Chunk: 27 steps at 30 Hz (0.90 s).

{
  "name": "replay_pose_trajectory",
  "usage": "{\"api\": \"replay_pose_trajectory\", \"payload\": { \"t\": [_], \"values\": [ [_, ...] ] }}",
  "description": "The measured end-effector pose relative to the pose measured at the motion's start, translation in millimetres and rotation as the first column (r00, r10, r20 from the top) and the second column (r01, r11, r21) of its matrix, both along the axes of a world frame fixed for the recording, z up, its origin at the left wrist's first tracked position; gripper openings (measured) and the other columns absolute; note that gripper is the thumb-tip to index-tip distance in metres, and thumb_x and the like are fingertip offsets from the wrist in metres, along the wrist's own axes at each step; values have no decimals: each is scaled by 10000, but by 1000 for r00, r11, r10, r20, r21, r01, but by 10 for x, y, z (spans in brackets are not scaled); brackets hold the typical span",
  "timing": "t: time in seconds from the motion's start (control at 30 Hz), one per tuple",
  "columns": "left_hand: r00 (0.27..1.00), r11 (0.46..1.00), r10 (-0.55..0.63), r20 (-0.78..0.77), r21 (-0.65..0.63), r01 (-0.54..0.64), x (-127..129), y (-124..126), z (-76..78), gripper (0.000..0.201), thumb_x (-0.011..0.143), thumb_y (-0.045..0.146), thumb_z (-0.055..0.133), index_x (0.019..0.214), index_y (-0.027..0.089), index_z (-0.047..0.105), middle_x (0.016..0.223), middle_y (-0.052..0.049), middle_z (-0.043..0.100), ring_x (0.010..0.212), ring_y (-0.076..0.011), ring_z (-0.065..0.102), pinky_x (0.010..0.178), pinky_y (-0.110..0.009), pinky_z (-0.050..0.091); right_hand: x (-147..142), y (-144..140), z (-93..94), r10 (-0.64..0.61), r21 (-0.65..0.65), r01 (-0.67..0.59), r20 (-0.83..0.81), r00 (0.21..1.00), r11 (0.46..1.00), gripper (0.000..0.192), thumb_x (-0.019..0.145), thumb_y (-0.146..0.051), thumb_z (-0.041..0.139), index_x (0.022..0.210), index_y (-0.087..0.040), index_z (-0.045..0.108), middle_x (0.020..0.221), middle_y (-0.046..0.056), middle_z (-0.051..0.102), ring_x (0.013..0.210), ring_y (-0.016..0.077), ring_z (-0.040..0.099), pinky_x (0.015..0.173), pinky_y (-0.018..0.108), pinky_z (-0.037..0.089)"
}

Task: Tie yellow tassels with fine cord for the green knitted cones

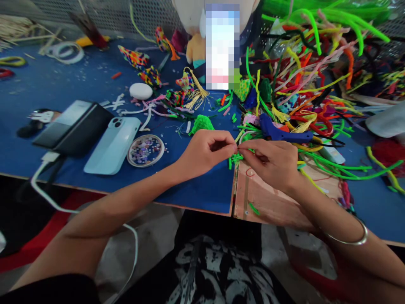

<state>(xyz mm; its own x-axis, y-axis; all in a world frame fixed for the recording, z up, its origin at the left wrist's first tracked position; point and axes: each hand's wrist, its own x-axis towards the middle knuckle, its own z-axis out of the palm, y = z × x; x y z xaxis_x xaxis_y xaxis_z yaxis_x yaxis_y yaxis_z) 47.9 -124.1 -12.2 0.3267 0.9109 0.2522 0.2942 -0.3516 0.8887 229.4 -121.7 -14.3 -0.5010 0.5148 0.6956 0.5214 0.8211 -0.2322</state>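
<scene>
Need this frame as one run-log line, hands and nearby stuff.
left hand: pinching small green piece | right hand: pinching same piece | near: blue glue gun, bead dish, phone | surface: blue table

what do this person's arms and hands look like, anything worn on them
Both forearms are bare, with no sleeves in view and no gloves. The right hand has a thin silver bangle round its wrist. The left hand and its wrist carry nothing: no ring, watch or band shows.
</scene>
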Motion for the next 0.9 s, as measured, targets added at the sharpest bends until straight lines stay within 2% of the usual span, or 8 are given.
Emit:
{"api": "replay_pose_trajectory", "payload": {
  "t": [0.17, 0.4, 0.67, 0.9],
  "values": [
    [997, 1000, -15, 77, -9, 16, 5, -10, 22, 207, 793, 209, 504, 640, 130, 620, 555, 29, 557, 449, -45, 421, 439, -185, 326, -16, -28, 46, -16, -34, 13, -90, 996, 999, 61, 784, -104, 622, 772, -148, 662, 482, -88, 513, 389, 13, 348, 403, 170, 261],
    [998, 999, 7, 64, 51, -11, 8, -23, -23, 147, 782, 228, 547, 731, 142, 654, 561, 26, 568, 457, -52, 437, 422, -173, 328, -15, -39, 76, -39, -199, 9, -151, 988, 980, 66, 792, -126, 608, 774, -132, 672, 469, -98, 309, 413, 26, 264, 395, 181, 220],
    [999, 991, 42, 6, 124, -42, 9, -46, -43, 98, 769, 233, 586, 767, 153, 644, 598, 30, 583, 504, -56, 480, 472, -157, 385, -29, -34, 82, -26, -337, -42, -195, 980, 941, 65, 792, -117, 599, 772, -103, 659, 493, -99, 272, 438, 23, 227, 412, 181, 214],
    [993, 975, 75, -89, 214, -55, 15, -48, -47, 111, 787, 221, 555, 751, 150, 633, 603, 33, 592, 497, -56, 476, 485, -169, 376, -18, -36, 68, -24, -311, -27, -159, 987, 950, 73, 782, -109, 594, 772, -105, 666, 479, -98, 281, 436, 25, 234, 417, 178, 225]
  ]
}}
